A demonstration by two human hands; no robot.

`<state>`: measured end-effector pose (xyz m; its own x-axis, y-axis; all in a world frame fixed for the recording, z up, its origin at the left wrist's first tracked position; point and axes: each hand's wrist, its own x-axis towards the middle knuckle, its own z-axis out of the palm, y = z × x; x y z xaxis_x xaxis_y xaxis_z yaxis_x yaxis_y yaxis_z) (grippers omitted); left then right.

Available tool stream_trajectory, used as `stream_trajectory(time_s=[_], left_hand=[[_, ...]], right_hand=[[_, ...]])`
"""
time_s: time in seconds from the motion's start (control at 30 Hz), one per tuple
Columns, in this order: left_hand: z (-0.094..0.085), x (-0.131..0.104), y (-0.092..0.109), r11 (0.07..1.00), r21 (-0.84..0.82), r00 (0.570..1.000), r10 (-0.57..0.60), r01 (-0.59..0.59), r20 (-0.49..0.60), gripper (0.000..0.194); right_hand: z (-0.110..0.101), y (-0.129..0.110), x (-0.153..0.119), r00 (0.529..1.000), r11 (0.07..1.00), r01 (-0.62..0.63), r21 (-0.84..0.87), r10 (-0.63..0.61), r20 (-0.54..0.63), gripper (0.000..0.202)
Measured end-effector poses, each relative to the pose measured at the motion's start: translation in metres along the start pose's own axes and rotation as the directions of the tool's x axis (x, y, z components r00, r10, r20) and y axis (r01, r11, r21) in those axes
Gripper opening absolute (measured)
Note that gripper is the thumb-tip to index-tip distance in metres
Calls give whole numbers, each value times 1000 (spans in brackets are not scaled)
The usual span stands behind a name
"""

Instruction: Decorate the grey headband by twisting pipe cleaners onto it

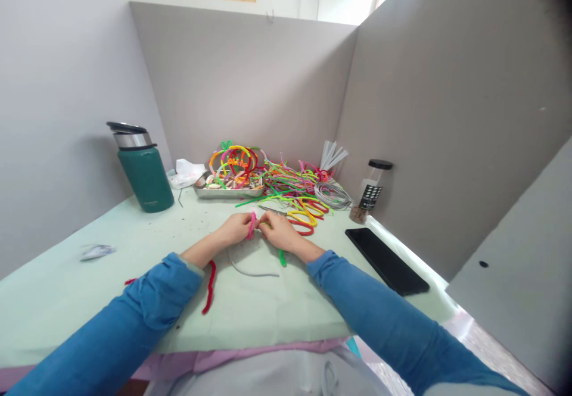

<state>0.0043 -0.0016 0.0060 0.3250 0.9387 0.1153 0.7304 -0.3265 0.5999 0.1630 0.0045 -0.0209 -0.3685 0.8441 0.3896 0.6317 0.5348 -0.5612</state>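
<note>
1. Pinching a pink fuzzy strip (252, 225), the left hand (236, 228) has its fingers closed on it above the tabletop (156, 289), near the middle of the view.
2. The strip is bright pink and fluffy, like a pipe cleaner; it looks bent into a narrow, upright curve, its finer shape hidden by the fingers.
3. The right hand (277, 229) comes in close beside it, fingers bent inward; whether they grip the strip, I cannot tell. A yellow-green bit shows at these fingers.
4. A short green fuzzy piece (282, 258) shows just below the right hand, a thin grey strand (254, 274) curves between the forearms, and a red fuzzy piece (209, 287) lies beside the left sleeve.
5. Beyond the hands are scissors (273, 210), yellow and red fuzzy loops (308, 210), a metal tray (229, 193) of mixed pieces and a tangled colourful pile (295, 178).
6. A green bottle (149, 178) stands at the left, a black phone (388, 262) lies at the right.
</note>
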Motion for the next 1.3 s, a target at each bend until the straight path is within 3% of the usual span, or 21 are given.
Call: stream_trajectory(time_s=[0.57, 0.83, 1.3], left_hand=[[1, -1, 1, 983, -173, 997, -60, 67, 44, 30], [-1, -1, 2, 983, -164, 995, -79, 87, 54, 22], [2, 0, -1, 975, -190, 993, -114, 116, 23, 40]], right_hand=[[0, -1, 0, 1000, 1000, -8, 22, 8, 8, 10], [-1, 1, 0, 999, 999, 18, 31, -19, 37, 10], [2, 1, -1, 1000, 997, 24, 79, -24, -2, 11]])
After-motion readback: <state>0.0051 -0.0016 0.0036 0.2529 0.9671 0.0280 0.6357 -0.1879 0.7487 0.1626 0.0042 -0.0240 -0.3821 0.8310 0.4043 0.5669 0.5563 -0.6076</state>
